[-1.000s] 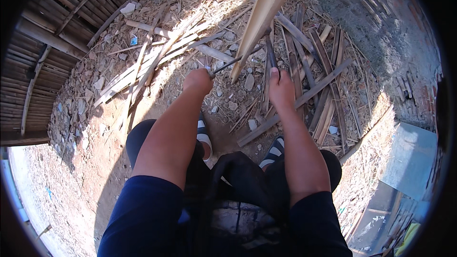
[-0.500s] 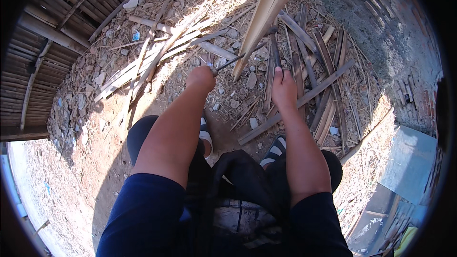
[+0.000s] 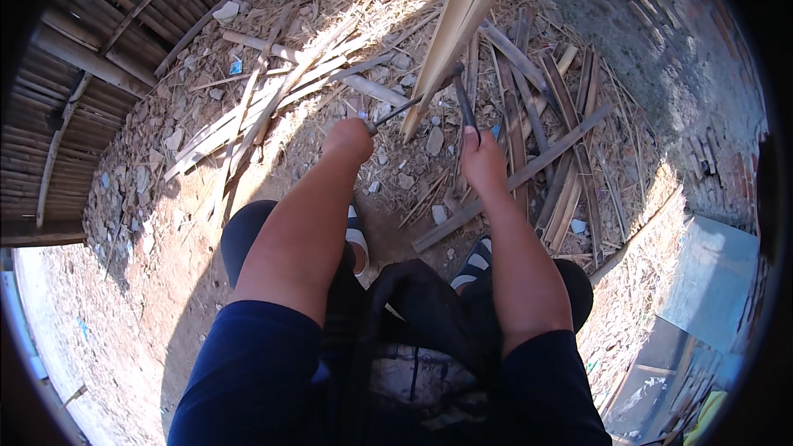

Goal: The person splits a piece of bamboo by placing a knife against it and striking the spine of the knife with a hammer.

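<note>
My left hand (image 3: 349, 140) is closed around the handle of a thin dark metal tool (image 3: 396, 113), perhaps a chisel or screwdriver; the kind is not plain. Its shaft points up and right, and its tip reaches the lower part of a pale, long wooden or bamboo pole (image 3: 462, 21). This pole leans in from the top edge, with a dark lengthwise seam. A hammer (image 3: 467, 107) is gripped in my right hand (image 3: 483, 163), its head beside the pole's right edge. Whether the head touches the pole I cannot tell.
Old wooden strips (image 3: 529, 140) lie crossed at the right, below a brick-and-plaster wall (image 3: 652, 58). More poles and slats (image 3: 273, 95) lie on rubble at the left, by a slatted bamboo wall (image 3: 74, 107). My sandalled feet (image 3: 475, 263) are below my hands.
My right hand has moved slightly left and down, carrying the hammer head leftward toward the pole and the tool tip. My left hand has barely moved.
</note>
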The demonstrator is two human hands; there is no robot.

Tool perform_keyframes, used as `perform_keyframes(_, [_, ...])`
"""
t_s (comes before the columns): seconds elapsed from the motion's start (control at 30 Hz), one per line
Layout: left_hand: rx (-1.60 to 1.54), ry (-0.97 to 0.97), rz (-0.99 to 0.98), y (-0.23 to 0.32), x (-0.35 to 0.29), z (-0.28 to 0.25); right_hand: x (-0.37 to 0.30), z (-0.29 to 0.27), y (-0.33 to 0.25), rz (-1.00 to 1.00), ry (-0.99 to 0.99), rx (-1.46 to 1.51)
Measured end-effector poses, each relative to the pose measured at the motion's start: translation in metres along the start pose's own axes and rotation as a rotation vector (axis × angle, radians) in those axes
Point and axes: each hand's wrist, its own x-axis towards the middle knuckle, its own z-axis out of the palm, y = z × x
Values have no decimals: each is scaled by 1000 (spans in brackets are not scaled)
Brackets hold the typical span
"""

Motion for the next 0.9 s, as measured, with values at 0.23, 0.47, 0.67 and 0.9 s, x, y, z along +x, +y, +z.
perform_keyframes(0.23, [-16, -21, -27, -4, 0, 0, -6, -52, -62, -85, 265, 360])
perform_keyframes(0.47, [28, 8, 15, 4, -3, -7, -5, 7, -9, 75, -72, -17])
perform_keyframes(0.67, [12, 53, 26, -15, 12, 13, 5, -36, -40, 30, 64, 170])
perform_keyframes(0.9, [-10, -31, -12, -4, 1, -2, -10, -15, -28, 42, 4, 18])
